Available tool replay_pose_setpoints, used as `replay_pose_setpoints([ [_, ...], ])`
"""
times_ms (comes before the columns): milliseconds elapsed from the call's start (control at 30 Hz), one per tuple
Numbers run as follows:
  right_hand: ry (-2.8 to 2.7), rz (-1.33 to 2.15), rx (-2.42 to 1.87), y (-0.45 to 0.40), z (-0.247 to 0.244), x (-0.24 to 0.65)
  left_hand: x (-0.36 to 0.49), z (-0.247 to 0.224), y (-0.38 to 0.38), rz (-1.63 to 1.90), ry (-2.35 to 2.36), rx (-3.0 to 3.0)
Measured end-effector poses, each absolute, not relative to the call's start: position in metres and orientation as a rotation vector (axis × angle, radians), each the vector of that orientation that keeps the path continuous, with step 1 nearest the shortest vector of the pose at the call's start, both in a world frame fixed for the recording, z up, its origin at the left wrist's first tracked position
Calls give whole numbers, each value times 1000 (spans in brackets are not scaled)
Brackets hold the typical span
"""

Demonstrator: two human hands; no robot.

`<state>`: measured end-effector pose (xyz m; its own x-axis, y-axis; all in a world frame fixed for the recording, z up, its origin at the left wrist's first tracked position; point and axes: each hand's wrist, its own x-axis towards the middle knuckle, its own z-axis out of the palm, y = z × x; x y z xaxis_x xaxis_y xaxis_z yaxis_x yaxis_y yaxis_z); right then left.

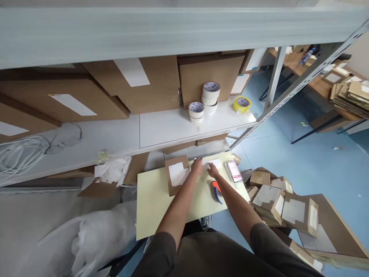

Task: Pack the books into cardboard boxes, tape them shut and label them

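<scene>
A pale yellow table [152,200] stands before me. My left hand [197,166] is at its far edge, beside a cardboard box [172,189] with white labels; its fingers are too small to make out. Just right of it, my right hand [212,169] touches or hovers over a white paper [215,163], fingers partly bent. Whether either hand grips the paper cannot be told. A tool with orange and blue handles [216,191] lies nearer me. At the right edge rests a phone [234,171] with a blurred screen.
Above the table's far side runs a grey shelf [170,132] with large boxes [210,73], white tape rolls [196,110] and a yellow roll [241,104]. Labelled boxes [294,209] pile up at the right. White plastic bags [100,234] lie at the left.
</scene>
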<state>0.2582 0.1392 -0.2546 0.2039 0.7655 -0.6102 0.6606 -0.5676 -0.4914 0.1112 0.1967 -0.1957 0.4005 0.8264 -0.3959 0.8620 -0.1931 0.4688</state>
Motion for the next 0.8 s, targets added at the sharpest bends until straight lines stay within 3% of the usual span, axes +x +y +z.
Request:
replay_pose_setpoints([
  [200,-1920,1329,-2494,142,-277,250,130,-241,232,-303,1450,1993],
  [367,-1997,1281,-2480,134,-282,252,131,-255,235,-329,1525,2016],
  [600,-1806,1259,-2331,132,-287,258,125,-259,225,-389,1540,1961],
  [800,-1231,1099,-2112,129,-290,277,117,-243,226,-290,1444,1918],
])
